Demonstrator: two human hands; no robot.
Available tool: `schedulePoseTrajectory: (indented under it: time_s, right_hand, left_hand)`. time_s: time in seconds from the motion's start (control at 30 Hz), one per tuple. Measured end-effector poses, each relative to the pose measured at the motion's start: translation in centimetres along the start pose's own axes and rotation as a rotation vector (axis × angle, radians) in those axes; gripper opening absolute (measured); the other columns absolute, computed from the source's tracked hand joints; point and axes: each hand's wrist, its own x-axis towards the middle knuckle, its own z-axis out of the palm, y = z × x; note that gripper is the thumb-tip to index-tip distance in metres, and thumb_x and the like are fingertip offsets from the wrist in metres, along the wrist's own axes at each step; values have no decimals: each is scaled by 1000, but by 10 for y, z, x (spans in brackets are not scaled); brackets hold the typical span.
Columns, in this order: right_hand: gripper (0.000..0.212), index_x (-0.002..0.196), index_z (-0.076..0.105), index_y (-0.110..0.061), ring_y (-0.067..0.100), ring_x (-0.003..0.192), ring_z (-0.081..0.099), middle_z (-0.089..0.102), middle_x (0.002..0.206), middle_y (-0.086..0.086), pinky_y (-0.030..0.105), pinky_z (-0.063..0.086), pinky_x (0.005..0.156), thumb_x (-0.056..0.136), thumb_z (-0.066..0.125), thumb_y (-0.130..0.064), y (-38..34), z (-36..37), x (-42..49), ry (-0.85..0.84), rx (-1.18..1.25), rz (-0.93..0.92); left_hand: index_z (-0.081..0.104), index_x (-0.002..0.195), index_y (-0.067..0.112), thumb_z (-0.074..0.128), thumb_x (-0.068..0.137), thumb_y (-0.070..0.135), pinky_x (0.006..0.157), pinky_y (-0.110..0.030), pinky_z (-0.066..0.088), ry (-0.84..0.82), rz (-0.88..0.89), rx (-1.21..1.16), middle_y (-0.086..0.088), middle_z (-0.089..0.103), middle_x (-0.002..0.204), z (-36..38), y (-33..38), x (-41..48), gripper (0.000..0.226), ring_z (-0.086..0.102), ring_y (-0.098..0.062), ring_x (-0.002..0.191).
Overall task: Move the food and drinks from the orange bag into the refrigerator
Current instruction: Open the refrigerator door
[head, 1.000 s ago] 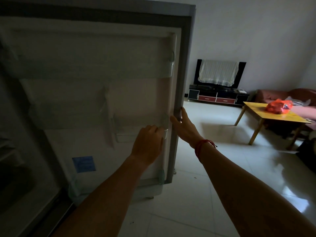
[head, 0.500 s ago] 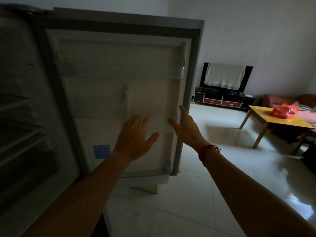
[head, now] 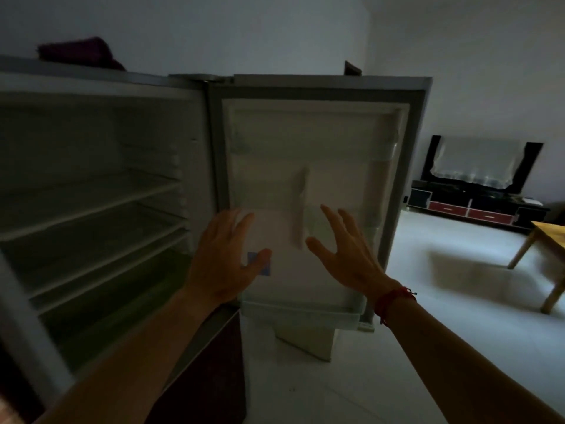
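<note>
One refrigerator (head: 91, 142) was seen at the left of the head view, its single door (head: 321, 142) standing wide open toward the room, so that the pale inner lining was turned to the camera. Three shelves (head: 91, 206) could be counted in the dim cabinet, with nothing to be made out on them. One dark folded cloth (head: 79, 53) was laid on the refrigerator's top. Far to the right, one low television cabinet (head: 477, 209) with two red drawer fronts was set against the wall, and the one screen above it was draped with a white cloth (head: 477, 160). One corner of a wooden table (head: 550, 237) was caught at the frame's edge, with two legs showing. Two hands were raised before the door lining: the left hand (head: 224, 264) and the right hand (head: 351, 261) were both held with fingers spread apart, and nothing was gripped by either. Whether the lining was touched could not be told. One clear bin (head: 299, 315) was fixed along the door's foot. One red string bracelet (head: 394, 298) was worn on the right wrist. One blue label (head: 266, 270) was stuck on the lining, partly covered by the left thumb, and its writing could not be read.
</note>
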Motion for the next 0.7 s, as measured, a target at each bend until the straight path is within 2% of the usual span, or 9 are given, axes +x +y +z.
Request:
schedulePoseTrajectory:
  time_s: [0.13,0.3,0.53,0.7]
  right_hand:
    - [79,151,5,-48,30,148,14,4,164,2,54,23,114,87,44,-72,-22,10,-8,4,-91,-65]
    - [78,151,5,-47,29,148,14,5,164,3,50,22,115,87,43,-72,-30,11,-10,-22,-121,-85]
    - [78,151,7,-45,31,148,14,7,164,5,53,21,115,87,40,-74,-16,-3,-9,-2,-200,-82]
    - [78,152,7,-44,32,148,15,7,164,7,53,19,116,88,39,-74,-2,-18,-20,-3,-252,-26]
  left_hand:
    - [38,145,10,26,88,74,115,-51,27,-46,-72,63,-18,37,150,-20,-24,-22,86,32,-37,140]
    - [38,146,11,32,85,72,115,-50,27,-33,-130,107,-19,35,151,-33,-21,-33,87,28,-37,141]
    - [35,147,14,18,86,77,114,-53,27,-67,-83,115,-19,35,151,-22,-5,-20,90,30,-38,141]
    - [40,144,13,36,85,69,112,-47,27,-34,-26,74,-17,35,150,-7,13,-13,81,33,-38,137]
